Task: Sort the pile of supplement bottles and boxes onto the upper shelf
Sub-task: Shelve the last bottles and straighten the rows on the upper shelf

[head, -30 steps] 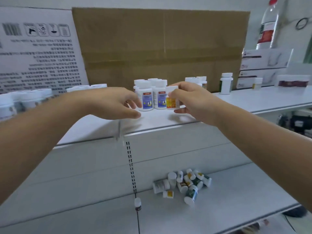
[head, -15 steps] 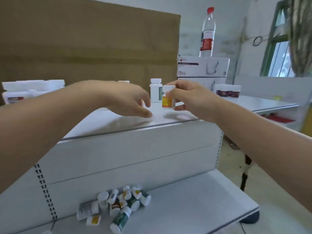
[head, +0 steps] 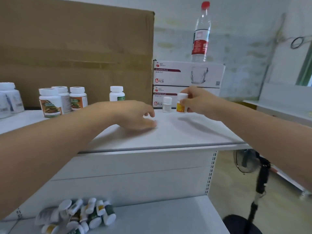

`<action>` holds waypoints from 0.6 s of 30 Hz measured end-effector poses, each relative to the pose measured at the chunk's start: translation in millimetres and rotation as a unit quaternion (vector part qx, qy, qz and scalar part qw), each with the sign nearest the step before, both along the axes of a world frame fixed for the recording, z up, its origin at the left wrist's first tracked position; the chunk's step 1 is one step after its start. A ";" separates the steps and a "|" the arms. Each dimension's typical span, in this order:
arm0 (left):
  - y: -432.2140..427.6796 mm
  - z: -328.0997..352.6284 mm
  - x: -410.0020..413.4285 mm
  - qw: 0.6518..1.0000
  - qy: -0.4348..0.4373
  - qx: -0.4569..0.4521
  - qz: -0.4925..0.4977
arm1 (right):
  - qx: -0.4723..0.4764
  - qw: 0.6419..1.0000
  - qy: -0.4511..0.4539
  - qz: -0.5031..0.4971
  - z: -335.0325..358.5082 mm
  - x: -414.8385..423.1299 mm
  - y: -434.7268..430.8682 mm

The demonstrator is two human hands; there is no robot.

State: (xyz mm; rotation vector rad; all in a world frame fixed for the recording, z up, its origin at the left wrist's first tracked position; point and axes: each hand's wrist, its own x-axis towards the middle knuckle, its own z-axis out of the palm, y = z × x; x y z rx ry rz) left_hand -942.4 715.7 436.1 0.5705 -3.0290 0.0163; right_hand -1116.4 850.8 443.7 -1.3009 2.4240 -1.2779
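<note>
Pale wall (head: 244,39), greenish stains mottling it. Green-framed window (head: 306,70) admitting daylight, far right. Brown cardboard panel (head: 76,48) standing back left; two white glass-mug boxes (head: 185,75) sitting stacked beside it, red-capped bottle (head: 200,34) standing on top. Black fan (head: 246,161) standing on tan floor (head: 228,191).

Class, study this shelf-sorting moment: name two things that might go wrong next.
1. The right hand holds the orange-labelled bottle close beside the small white bottle; a nudge might topple it.
2. Bottles in the pile on the lower shelf lie on their sides; pulling one out might set others rolling.
</note>
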 end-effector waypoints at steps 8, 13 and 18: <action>-0.1 -19.6 -14.0 0.998 0.021 0.042 0.033 | 0.102 0.991 0.077 -0.034 -6.9 -35.1 -33.4; -3.8 -22.7 -14.6 0.998 0.036 0.040 0.030 | 0.105 0.990 0.076 -0.050 -7.6 -43.6 -47.6; -5.4 -22.8 -18.7 0.998 0.040 0.035 0.033 | 0.073 0.995 0.064 -0.024 -17.3 -49.7 -56.3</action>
